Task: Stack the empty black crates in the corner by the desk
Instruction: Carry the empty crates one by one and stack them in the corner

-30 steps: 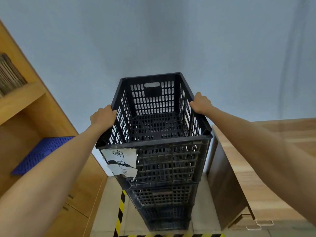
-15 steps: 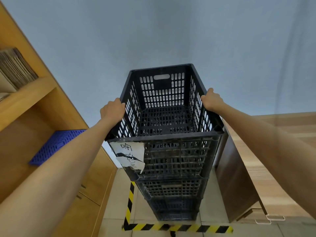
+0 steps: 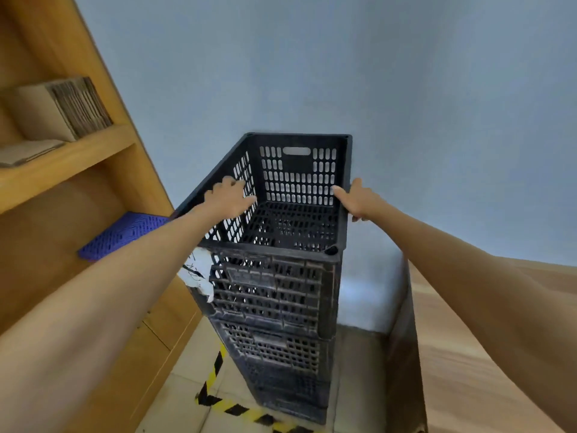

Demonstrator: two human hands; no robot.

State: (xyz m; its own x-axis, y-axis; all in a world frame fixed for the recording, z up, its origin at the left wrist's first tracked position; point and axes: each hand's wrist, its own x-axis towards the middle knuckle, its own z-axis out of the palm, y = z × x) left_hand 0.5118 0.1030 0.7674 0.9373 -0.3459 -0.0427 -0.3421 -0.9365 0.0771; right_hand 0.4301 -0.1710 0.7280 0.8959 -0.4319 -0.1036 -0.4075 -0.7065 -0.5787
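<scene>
A stack of empty black slatted crates stands on the floor in the corner against the blue-grey wall. The top crate (image 3: 274,276) sits squarely on the lower crates (image 3: 281,354) and has a torn white label (image 3: 198,273) on its near left corner. My left hand (image 3: 229,198) rests on the top crate's left rim with its fingers spread and loose. On the right rim lies my right hand (image 3: 359,200), thumb stretched inward over the edge, its fingers not wrapped tightly.
A wooden desk (image 3: 468,354) stands right of the stack with a narrow gap between. A wooden shelf unit (image 3: 71,157) at left holds flat cardboard (image 3: 62,110) and a blue perforated mat (image 3: 125,232). Yellow-black floor tape (image 3: 237,407) runs before the stack.
Both hands gripped the top crate's side rims earlier; their fingers have now loosened and spread. The view has swung left and the crate sits settled on the stack.
</scene>
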